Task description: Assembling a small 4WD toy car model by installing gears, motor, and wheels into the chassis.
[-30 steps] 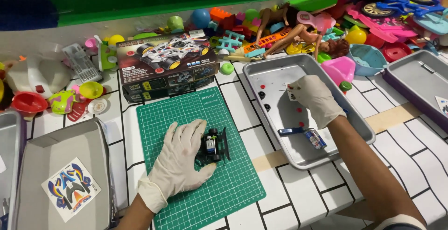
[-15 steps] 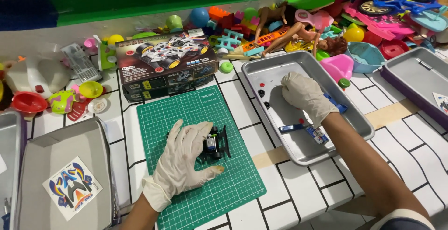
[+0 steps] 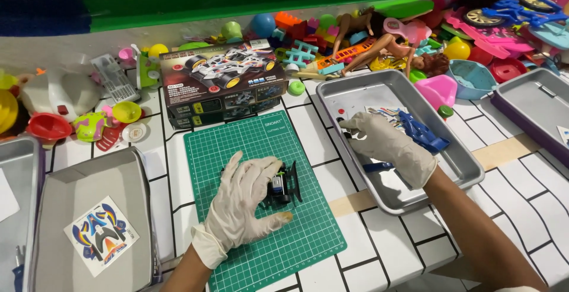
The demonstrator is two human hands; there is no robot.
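Observation:
My left hand (image 3: 243,200), in a white glove, rests on the green cutting mat (image 3: 261,144) and grips a small black toy car chassis (image 3: 283,186) between thumb and fingers. Inside the metal tray (image 3: 468,170), my gloved right hand (image 3: 388,147) lies palm down. Its fingertips are drawn together over small dark parts (image 3: 342,120) at the tray's left side, and I cannot see whether they pinch one. A blue car body shell (image 3: 422,131) lies just right of that hand. A blue strip (image 3: 374,166) pokes out under the palm.
The toy car box (image 3: 222,82) stands behind the mat. A grey tray with a sticker sheet (image 3: 101,236) is at the left, another tray (image 3: 533,105) at the right. Several plastic toys, dolls and balls crowd the back of the tiled table.
My right hand has dropped from above the tray down into it and shifted toward the small parts at its left side. My left hand keeps holding the chassis on the mat.

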